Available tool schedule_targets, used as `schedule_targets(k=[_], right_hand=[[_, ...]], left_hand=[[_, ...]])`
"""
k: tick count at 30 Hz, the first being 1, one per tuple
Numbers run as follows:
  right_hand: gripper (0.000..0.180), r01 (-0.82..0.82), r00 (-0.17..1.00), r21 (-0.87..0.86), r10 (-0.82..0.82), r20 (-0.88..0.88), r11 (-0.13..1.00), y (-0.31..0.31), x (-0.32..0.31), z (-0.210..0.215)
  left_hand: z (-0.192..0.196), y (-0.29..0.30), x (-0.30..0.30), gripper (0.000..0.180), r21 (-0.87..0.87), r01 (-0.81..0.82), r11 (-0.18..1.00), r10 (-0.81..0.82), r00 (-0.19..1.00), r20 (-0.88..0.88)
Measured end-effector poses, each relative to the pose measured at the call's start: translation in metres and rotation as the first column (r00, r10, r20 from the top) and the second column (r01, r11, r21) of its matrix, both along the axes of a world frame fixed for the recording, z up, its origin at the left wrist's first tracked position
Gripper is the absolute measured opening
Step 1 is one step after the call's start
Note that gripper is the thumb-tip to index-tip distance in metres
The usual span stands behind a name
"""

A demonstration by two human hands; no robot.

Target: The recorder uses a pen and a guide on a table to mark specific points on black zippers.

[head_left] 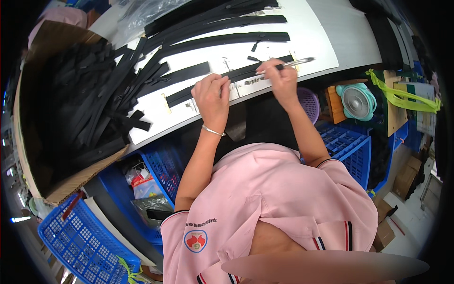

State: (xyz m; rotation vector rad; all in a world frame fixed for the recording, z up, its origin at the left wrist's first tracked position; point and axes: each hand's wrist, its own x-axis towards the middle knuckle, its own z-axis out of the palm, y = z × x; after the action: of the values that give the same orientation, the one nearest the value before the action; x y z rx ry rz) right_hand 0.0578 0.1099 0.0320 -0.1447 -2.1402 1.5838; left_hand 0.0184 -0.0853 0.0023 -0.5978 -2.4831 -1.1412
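Beneath the bunched fingertips of the left hand (pixel 211 97) and on past those of the right hand (pixel 280 84), a black strip (pixel 243 72) lies along a white board (pixel 317 33). Whether the left fingers grip or merely press, I cannot tell; the right ones grasp a slim silver tool (pixel 302 61). Beyond the fingers lie more black strips (pixel 227 42); left of them, a cardboard box (pixel 59 35).

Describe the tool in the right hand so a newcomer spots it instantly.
Find the white board. Near its front edge, the right hand holds a slim tool; its shiny silver end, pointing right, sets it apart from the black strips nearby.
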Motion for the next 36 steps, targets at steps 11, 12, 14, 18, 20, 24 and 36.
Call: schedule_targets(k=[11, 12, 14, 18, 20, 24, 36], right_hand=[[0.024, 0.096, 0.988, 0.051, -0.101, 0.117, 0.994, 0.060, -0.009, -0.024], [0.023, 0.101, 0.986, 0.062, -0.108, 0.123, 0.993, 0.060, -0.009, -0.024], [0.023, 0.103, 0.985, 0.068, -0.111, 0.129, 0.992, 0.059, -0.010, -0.025], [0.023, 0.092, 0.991, 0.054, -0.097, 0.094, 0.994, 0.058, -0.011, -0.028], [0.023, 0.084, 0.990, 0.059, -0.090, 0.111, 0.995, 0.058, -0.011, -0.028], [0.024, 0.091, 0.988, 0.140, -0.107, 0.110, 0.986, 0.057, -0.011, -0.027], [0.022, -0.002, 0.999, 0.098, -0.001, 0.038, 0.995, 0.068, -0.004, -0.034]], left_hand=[[0.006, 0.015, 0.004, 0.014, -0.041, -0.006, 0.999, 0.004, 0.999, -0.051], [0.008, 0.022, 0.005, 0.014, -0.046, -0.005, 0.999, 0.002, 0.999, -0.050], [0.014, 0.044, 0.004, 0.016, 0.048, 0.135, 0.990, -0.135, 0.991, 0.005], [0.009, 0.084, -0.003, 0.016, 0.040, 0.242, 0.969, -0.241, 0.970, -0.045], [0.005, 0.094, -0.006, 0.015, 0.034, 0.241, 0.970, -0.239, 0.969, -0.054], [0.003, 0.099, -0.006, 0.014, -0.017, 0.210, 0.978, -0.210, 0.977, -0.047], [0.002, 0.101, -0.004, 0.014, -0.020, 0.193, 0.981, -0.194, 0.979, -0.069]])
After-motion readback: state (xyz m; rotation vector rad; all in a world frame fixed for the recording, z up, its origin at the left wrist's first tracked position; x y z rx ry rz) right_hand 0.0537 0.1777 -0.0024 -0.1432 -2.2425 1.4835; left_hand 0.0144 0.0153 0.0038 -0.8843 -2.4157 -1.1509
